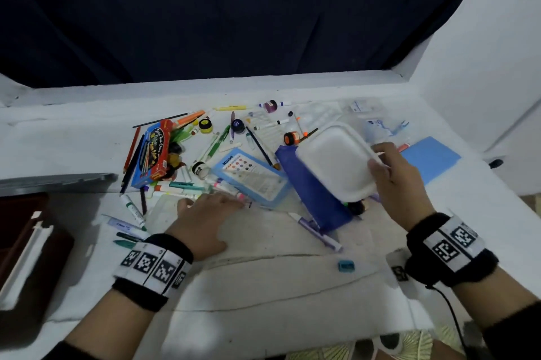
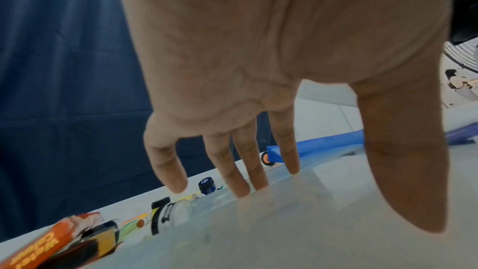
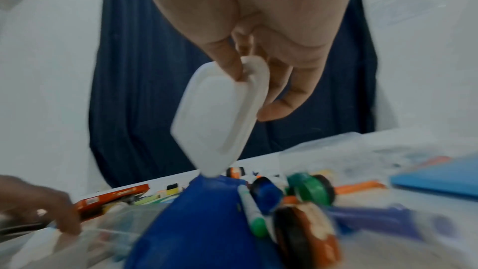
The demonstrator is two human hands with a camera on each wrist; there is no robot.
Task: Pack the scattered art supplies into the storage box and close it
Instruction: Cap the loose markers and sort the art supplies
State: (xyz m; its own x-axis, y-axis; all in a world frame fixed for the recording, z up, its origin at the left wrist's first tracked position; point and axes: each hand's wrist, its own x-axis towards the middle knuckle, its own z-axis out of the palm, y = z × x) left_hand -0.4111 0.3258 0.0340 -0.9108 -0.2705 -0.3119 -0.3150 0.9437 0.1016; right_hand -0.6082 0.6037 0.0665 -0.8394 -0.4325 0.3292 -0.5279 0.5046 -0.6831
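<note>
Storage box [image 1: 164, 210], clear plastic and hard to make out, sits at the near left of the white table [image 1: 263, 286] under the left hand [image 1: 205, 222], whose fingers lie flat and straight on it. Right hand [image 1: 395, 181] pinches a white lid [image 1: 333, 160] above a blue pouch [image 1: 313, 192].

Left wrist view: straight fingertips [image 2: 240, 187] rest on the translucent surface.

Right wrist view: thumb and fingers [image 3: 230, 58] grip the lid's rim (picture blurred).
</note>
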